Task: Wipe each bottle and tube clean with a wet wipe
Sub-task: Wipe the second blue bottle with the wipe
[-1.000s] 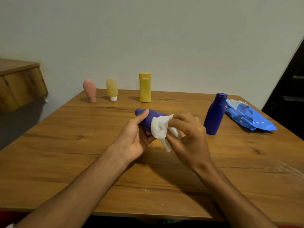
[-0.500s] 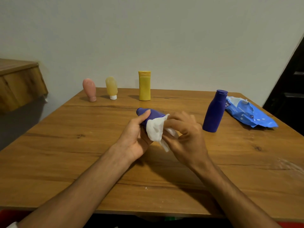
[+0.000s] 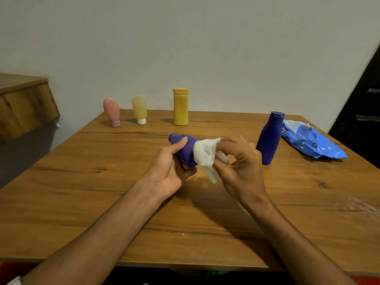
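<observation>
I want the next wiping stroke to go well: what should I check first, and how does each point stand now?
1. Left hand grips the held blue bottle: ok.
2. Right hand pinches the wet wipe: ok.
3. Wipe lies against the bottle's body: ok.
4. Bottle's cap shut: cannot tell.
5. Wipe damp enough: cannot tell.
6. Standing blue bottle upright, near the right hand: ok, mind it.
</observation>
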`<state>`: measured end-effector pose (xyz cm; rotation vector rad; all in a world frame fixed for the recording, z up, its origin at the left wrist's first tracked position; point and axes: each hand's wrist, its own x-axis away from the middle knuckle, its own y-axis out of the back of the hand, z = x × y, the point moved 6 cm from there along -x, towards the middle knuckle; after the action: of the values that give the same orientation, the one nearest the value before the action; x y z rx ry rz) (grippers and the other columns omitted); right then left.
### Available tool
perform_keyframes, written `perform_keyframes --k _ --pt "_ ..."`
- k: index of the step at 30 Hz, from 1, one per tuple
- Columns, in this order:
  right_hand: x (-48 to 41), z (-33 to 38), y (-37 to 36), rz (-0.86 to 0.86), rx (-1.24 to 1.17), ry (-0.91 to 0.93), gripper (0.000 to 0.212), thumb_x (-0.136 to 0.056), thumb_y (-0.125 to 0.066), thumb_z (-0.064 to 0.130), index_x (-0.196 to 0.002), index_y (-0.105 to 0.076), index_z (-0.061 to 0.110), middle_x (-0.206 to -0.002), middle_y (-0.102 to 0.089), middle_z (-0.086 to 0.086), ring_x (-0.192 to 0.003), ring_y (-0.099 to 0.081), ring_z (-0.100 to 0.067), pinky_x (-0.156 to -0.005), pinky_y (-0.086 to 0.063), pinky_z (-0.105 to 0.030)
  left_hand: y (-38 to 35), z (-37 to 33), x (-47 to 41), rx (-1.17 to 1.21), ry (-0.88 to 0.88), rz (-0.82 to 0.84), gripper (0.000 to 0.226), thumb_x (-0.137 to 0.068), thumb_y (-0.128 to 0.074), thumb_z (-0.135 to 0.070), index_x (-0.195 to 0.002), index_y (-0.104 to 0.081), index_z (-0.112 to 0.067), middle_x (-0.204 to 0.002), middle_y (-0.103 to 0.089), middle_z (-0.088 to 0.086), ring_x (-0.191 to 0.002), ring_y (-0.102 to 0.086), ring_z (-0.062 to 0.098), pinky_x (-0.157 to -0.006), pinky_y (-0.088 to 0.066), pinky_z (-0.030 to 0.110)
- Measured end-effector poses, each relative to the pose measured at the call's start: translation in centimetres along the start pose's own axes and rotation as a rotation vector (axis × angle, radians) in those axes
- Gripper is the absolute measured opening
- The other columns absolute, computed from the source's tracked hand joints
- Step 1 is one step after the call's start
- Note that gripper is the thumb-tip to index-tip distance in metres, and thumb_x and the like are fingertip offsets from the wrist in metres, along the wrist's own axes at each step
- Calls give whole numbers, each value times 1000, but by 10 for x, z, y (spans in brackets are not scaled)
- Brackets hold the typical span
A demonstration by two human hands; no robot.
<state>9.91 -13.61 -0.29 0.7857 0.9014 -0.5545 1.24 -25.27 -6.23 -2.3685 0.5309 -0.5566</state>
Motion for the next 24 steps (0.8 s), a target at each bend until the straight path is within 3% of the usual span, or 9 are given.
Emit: perform_keyframes --k 2,4,7,12,14,17,21,24 --pt "-2 -4 7 -60 -51 -94 21 -77 -61 29 -87 -68 12 -92 -65 2 -86 -61 -15 -70 -54 -40 -1 -2 2 -25 -28 1 23 -90 -61 -22 -107 -58 -7 -88 -65 9 -75 -55 19 -59 -39 26" --pt "-3 -11 14 -126 -136 -185 22 -79 -62 31 -93 -68 16 -96 -67 1 -89 -62 -10 -73 -54 -27 -2 -2 2 -56 -50 4 19 -93 -58 -23 -106 -57 -9 -82 -63 7 -63 -50 16 -46 -34 24" --pt "-5 -14 18 -169 -166 -210 24 -79 -61 36 -97 -65 21 -95 -67 4 -88 -62 -5 -72 -51 -16 -3 -1 2 -55 -61 -4 21 -93 -59 -23 -109 -57 -9 -78 -62 6 -59 -49 15 -41 -34 23" --pt "-2 -7 5 -63 -109 -130 15 -79 -69 26 -89 -68 14 -94 -66 3 -89 -61 -14 -71 -54 -42 -4 0 4 -50 -54 -19 26 -92 -59 -24 -113 -58 -9 -81 -67 6 -65 -58 16 -54 -37 25" --pt "-1 1 0 -6 -68 -8 14 -79 -65 31 -87 -64 20 -92 -60 10 -88 -57 -11 -67 -51 -43 -4 1 5 -35 -36 -12 33 -90 -61 -24 -117 -59 -6 -84 -69 7 -67 -62 17 -57 -45 26" --pt "1 6 -5 70 8 113 16 -78 -63 33 -87 -63 21 -90 -62 7 -88 -53 -9 -66 -49 -44 -3 1 5 11 -4 -17 50 -80 -67 -23 -124 -57 -2 -98 -70 12 -84 -67 22 -83 -54 34" --pt "-2 -3 6 -26 6 -20 21 -77 -63 30 -85 -69 12 -89 -66 0 -86 -59 -15 -69 -51 -47 -5 0 7 -11 -38 -31 40 -91 -61 -23 -127 -55 -7 -95 -68 9 -75 -62 19 -55 -48 26" --pt "2 5 -9 136 -8 55 21 -79 -62 33 -88 -69 16 -91 -65 4 -89 -55 -8 -72 -47 -36 -1 1 5 27 9 -51 46 -89 -65 -24 -129 -56 -3 -103 -70 15 -85 -67 26 -72 -55 35"
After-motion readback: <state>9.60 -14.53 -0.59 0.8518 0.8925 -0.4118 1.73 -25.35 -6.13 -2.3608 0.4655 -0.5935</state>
